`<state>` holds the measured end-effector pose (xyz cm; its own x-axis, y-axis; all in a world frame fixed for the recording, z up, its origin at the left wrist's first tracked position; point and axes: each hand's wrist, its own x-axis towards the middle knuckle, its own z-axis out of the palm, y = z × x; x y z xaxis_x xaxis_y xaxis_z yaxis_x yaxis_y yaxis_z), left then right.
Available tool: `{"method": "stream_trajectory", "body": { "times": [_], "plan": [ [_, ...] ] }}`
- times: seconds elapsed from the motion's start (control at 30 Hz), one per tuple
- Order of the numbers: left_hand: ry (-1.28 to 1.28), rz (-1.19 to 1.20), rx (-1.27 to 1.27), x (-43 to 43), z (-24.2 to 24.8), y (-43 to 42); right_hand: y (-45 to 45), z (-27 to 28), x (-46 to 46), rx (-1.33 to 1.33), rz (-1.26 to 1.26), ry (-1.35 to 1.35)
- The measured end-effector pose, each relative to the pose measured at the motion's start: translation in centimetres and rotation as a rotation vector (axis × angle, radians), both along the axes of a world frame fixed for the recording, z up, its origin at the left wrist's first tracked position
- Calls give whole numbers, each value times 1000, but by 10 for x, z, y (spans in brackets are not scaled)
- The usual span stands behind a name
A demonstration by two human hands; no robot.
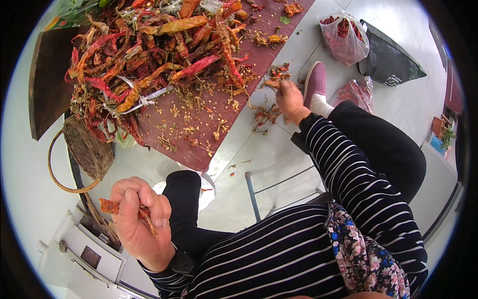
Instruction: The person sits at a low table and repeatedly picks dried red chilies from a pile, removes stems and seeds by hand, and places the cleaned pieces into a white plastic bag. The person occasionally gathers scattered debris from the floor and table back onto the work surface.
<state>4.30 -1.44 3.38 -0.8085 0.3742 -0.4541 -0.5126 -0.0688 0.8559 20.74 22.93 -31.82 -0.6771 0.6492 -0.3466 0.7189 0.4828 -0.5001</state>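
Note:
A large heap of dried red and orange chili peppers (149,63) lies on a dark red tabletop (201,149), with loose seeds and stems strewn near the table's corner. My left hand (140,220), below and left of that corner, is closed around dried chili pieces (109,206); one piece sticks out past the thumb and a stem hangs below the fingers. Out past the table's right edge is my right hand (291,99), over the floor beside dried chili scraps (267,114). Its fingertips are turned away, so whether they hold anything is unclear.
A clear plastic bag of dried red chilies (345,41) stands on the tiled floor against a black bag (388,56). Another clear bag (356,93) lies behind my knee. A woven basket (89,149) with a round handle is left of the table. A metal stool frame (254,198) shows below.

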Motion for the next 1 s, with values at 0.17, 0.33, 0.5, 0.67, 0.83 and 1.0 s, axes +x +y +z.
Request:
{"method": "stream_trajectory", "body": {
  "times": [0.17,0.33,0.5,0.67,0.83,1.0],
  "plan": [
    [0,19,-13,1,3,-5,5,7,12,74,-26,-217],
    [-6,31,-36,-1,1,-6,-5,-10,14,-18,77,-275],
    [-16,29,-23,-2,-2,-2,4,-28,21,-179,44,-162],
    [-6,2,-32,-1,-2,0,-2,-34,21,-137,-316,33],
    [-14,5,-53,-1,-5,-1,14,-29,-17,-75,-325,60],
    [-14,13,-87,-4,-8,-1,18,-24,-49,-73,-174,-101]
  ]
}}
